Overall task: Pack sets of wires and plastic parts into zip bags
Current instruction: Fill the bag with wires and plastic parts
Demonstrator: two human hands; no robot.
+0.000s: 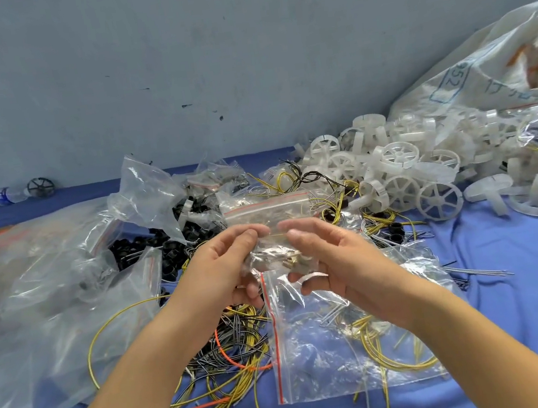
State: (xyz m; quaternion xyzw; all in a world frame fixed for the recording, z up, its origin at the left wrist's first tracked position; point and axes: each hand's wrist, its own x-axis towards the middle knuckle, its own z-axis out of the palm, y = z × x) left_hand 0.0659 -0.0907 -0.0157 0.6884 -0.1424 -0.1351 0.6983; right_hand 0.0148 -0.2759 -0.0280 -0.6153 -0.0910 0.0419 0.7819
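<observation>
My left hand (pixel 225 268) and right hand (pixel 330 257) meet at mid-frame. Both grip 1 small zip bag (pixel 267 212), thumbs on its near face and fingers curled behind it. The bag is held upright above the table, its red seal strip at 12 o'clock and small brass-coloured pieces (pixel 291 263) gathered low between my palms.

At 6 o'clock from my hands, a flat zip bag (pixel 333 350) lies on the blue cloth (pixel 534 305) with its red strip along the left edge. Yellow wires show through it, and my right forearm covers its right side.

At 7 o'clock, a tangle of yellow, black and orange wires (pixel 236 346) is partly hidden by my left forearm.

At 10 o'clock, black plastic parts (pixel 142 247) lie among crumpled clear bags (pixel 47 286).

At 2 o'clock is a heap of white plastic wheels (pixel 397 168); beyond it a large white sack (pixel 484 70) leans on the wall (pixel 171 62).

Far off at 10 o'clock, a water bottle (pixel 0 196) lies beside 1 dark wheel (pixel 40 187).
</observation>
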